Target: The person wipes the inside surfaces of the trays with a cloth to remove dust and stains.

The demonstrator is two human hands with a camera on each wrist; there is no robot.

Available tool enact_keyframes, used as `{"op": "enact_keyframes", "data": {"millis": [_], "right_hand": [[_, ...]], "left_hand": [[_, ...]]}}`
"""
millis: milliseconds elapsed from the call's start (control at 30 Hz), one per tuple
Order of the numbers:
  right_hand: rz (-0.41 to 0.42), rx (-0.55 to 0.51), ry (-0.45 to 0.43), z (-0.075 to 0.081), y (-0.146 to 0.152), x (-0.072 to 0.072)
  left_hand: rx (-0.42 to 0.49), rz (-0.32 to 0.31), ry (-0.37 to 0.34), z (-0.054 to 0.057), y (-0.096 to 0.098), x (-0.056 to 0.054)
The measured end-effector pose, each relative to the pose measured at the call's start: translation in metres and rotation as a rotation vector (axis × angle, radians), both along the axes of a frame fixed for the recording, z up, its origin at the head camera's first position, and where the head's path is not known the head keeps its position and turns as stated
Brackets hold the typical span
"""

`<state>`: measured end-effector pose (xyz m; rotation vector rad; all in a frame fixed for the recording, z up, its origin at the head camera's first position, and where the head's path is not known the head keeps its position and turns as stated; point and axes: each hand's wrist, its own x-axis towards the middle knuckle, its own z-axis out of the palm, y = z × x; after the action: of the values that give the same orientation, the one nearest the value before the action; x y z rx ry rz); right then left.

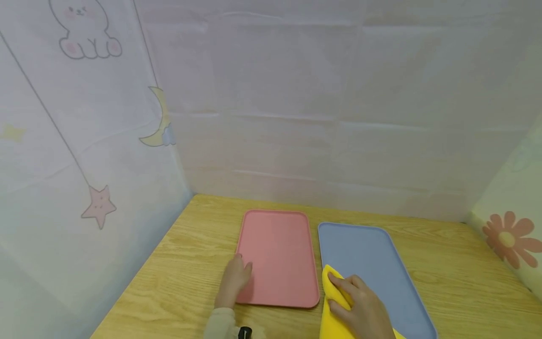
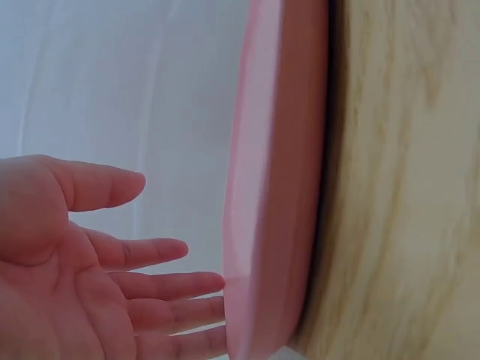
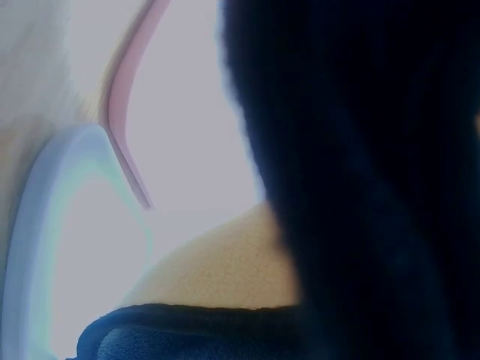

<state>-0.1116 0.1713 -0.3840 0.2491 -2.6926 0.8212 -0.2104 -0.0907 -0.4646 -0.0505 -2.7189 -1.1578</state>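
Observation:
A pink rectangular tray (image 1: 279, 254) lies flat on the wooden table, with a light blue tray (image 1: 360, 249) to its right. At the pink tray's left edge is my left hand (image 1: 235, 278), holding nothing. The left wrist view shows that hand with its fingers extended and their tips at the tray's side; whether they press on it I cannot tell. My right hand (image 1: 364, 306) pinches a yellow cloth (image 1: 331, 325) between thumb and fingers, over the near left part of the blue tray. The cloth's lower part runs out of the head view. Dark, blurred material hides much of the right wrist view.
The wooden table (image 1: 182, 263) extends on both sides of the trays. Behind it hangs a pale creased backdrop (image 1: 288, 103). Printed sheets stand at the left and right, one with a pink star (image 1: 99, 206), the other with a red flower (image 1: 506, 239).

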Motion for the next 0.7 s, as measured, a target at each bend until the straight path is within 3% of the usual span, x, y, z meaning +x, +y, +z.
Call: {"op": "enact_keyframes", "data": {"millis": [67, 200, 300, 567, 700], "right_hand": [[-0.002, -0.001, -0.012, 0.0, 0.0, 0.0], [-0.007, 0.0, -0.019, -0.002, 0.001, 0.0], [-0.01, 0.002, -0.019, -0.003, 0.002, 0.0], [-0.013, -0.016, -0.026, -0.003, 0.001, 0.0], [-0.006, -0.019, -0.021, -0.003, 0.001, 0.001]], "left_hand": [[0.027, 0.02, -0.042, 0.011, -0.002, 0.004], [-0.025, 0.039, -0.048, 0.021, -0.008, 0.009], [-0.056, 0.045, -0.058, 0.022, -0.013, 0.011], [-0.031, 0.049, -0.145, 0.024, -0.019, 0.009], [-0.074, 0.063, -0.158, 0.022, -0.019, 0.008]]}}
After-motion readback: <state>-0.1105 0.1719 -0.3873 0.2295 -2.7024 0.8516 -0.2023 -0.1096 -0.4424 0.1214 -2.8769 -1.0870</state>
